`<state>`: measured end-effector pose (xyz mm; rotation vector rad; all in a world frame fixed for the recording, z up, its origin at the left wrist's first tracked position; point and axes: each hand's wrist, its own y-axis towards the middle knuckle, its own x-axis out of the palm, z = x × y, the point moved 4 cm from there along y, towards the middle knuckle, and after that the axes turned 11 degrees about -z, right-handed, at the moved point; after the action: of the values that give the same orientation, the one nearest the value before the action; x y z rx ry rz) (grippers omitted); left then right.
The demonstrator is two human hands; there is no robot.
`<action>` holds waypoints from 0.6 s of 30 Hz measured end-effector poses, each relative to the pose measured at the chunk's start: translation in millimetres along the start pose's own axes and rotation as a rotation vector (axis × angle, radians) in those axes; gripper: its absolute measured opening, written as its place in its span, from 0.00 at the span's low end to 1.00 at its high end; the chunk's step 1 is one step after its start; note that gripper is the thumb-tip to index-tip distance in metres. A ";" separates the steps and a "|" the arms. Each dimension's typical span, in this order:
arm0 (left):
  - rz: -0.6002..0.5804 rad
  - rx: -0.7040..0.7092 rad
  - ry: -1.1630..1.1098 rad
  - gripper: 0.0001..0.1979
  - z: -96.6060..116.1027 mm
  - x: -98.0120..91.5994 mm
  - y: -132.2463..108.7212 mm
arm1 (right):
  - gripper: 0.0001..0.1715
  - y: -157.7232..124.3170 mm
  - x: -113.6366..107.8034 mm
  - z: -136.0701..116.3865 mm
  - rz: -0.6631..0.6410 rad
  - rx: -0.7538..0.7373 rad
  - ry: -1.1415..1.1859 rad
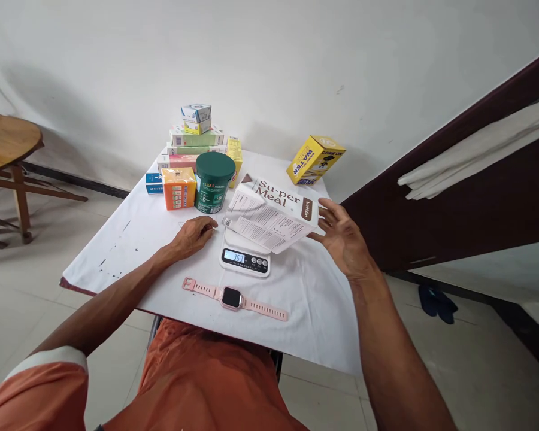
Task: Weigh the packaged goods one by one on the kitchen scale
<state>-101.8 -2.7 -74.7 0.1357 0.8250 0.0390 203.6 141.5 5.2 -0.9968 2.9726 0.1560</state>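
Note:
A white and brown "Su-per Meal" box (273, 212) rests slantwise on a small white kitchen scale (245, 261), hiding most of its platform. The lit display reads 363. At the box's right end is my right hand (341, 236), its fingers apart and curved; the fingertips are at the box's edge, and I cannot tell if they press on it. My left hand (193, 236) lies on the table left of the scale, fingers curled together with nothing visible in them. Nearer to me, a pink-strapped smartwatch (232, 298) is laid out flat.
Behind my left hand stand a green lidded tub (214, 182), an orange box (178, 188), a small blue box (154, 183) and a stack of boxes (196, 137). A yellow box (315, 160) is at the back right. White cloth (130, 251) covers the table, against the wall.

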 end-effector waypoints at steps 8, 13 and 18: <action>0.159 -0.026 -0.033 0.13 23.1 -25.5 -6.4 | 0.44 6.2 12.2 49.2 0.447 -0.076 0.281; 0.265 0.147 0.093 0.20 86.9 -58.0 0.4 | 0.43 11.3 21.1 71.9 0.486 -0.061 0.226; 0.092 0.337 0.351 0.39 142.3 -57.7 48.6 | 0.41 10.1 21.1 89.2 0.521 -0.006 0.181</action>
<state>-35.6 25.4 69.3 0.4951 1.1716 0.0098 178.1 145.3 -83.3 -0.2232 3.3280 0.0751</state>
